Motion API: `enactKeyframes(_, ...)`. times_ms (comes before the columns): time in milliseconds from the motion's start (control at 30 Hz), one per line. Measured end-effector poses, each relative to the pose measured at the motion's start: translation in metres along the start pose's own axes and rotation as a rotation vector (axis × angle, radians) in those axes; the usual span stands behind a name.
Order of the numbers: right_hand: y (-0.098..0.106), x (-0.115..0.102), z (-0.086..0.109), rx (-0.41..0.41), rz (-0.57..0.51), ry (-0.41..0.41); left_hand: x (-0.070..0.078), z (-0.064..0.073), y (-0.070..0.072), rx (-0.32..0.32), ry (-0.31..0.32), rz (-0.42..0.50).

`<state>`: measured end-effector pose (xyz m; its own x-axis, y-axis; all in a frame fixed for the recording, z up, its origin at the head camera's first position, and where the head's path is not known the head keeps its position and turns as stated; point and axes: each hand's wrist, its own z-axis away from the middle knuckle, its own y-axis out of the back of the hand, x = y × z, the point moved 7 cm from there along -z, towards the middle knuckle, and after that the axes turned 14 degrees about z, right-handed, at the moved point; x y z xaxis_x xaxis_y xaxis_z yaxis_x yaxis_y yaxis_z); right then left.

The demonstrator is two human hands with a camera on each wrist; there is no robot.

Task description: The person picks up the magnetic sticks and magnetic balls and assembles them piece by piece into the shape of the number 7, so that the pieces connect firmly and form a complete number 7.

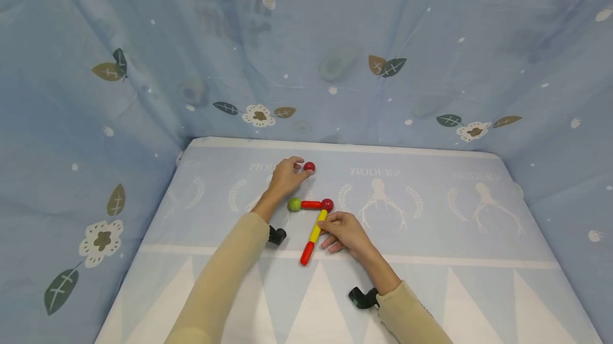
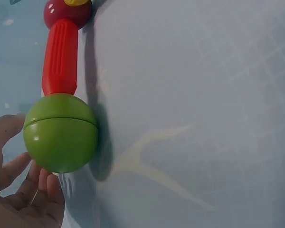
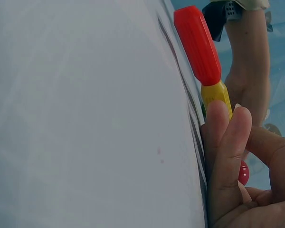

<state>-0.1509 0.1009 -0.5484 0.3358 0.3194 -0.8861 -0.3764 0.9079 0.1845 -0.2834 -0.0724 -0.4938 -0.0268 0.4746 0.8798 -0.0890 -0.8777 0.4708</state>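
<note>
Beside a loose red ball (image 1: 309, 166) my left hand (image 1: 286, 176) reaches with thumb and fingers spread; the thumb tip lies along the ball's near side, and contact is unclear. The left wrist view hides that ball. My right hand (image 1: 347, 232) pinches a yellow stick (image 1: 316, 227) between thumb and index finger, its other fingers extended. This stick joins a dark red ball (image 1: 328, 204) at its far end and a red stick (image 1: 307, 253) at its near end. From the dark red ball a second red stick (image 2: 60, 59) runs left to a green ball (image 2: 61, 135).
A pale blue patterned cloth (image 1: 421, 227) covers the table, with blue printed fabric (image 1: 335, 30) hanging behind and at the sides. Black wrist devices show below the left sleeve (image 1: 230, 269) and near the right sleeve (image 1: 407, 312).
</note>
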Motion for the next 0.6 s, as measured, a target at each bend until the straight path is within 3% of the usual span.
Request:
enactKeyframes(300,0.001,0.002,-0.001,-0.005,0.001,-0.011,-0.003,-0.005,-0.008,-0.021,0.048,-0.075)
enactKeyframes(600,0.001,0.001,-0.001,-0.006,-0.005,-0.004,-0.002,-0.008,-0.014,-0.004,0.049,-0.128)
